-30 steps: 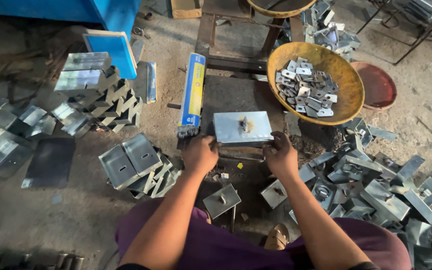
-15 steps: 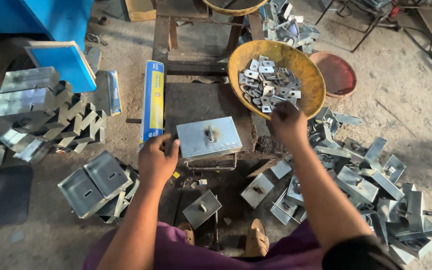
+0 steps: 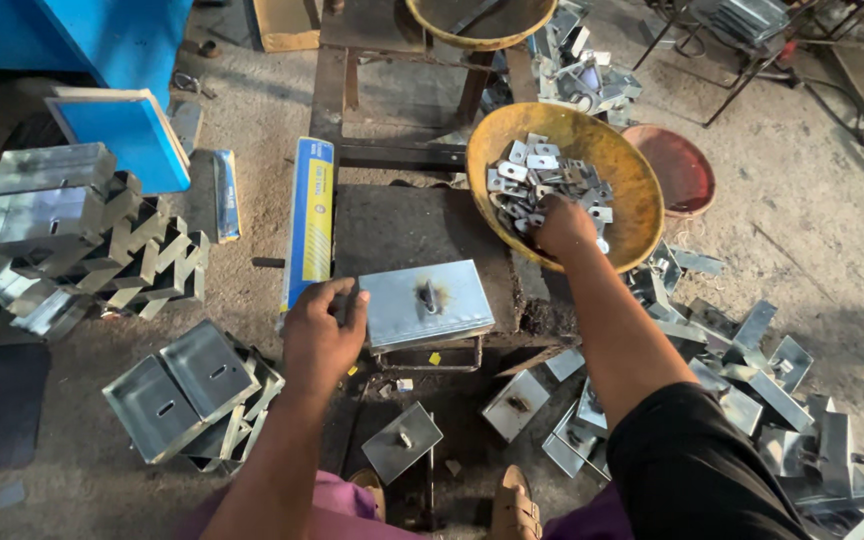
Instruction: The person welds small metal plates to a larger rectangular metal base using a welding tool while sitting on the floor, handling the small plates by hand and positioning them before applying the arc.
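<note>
Hands: left (image 3: 324, 335) steadies metal plate (image 3: 426, 303); right (image 3: 563, 226) in yellow bowl (image 3: 632, 165).

A metal workshop: stamped steel brackets (image 3: 72, 235) heaped on a gritty concrete floor (image 3: 802, 230).

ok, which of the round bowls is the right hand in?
The yellow bowl full of small metal pieces; the right hand reaches into it. The red bowl beside it is untouched.
</note>
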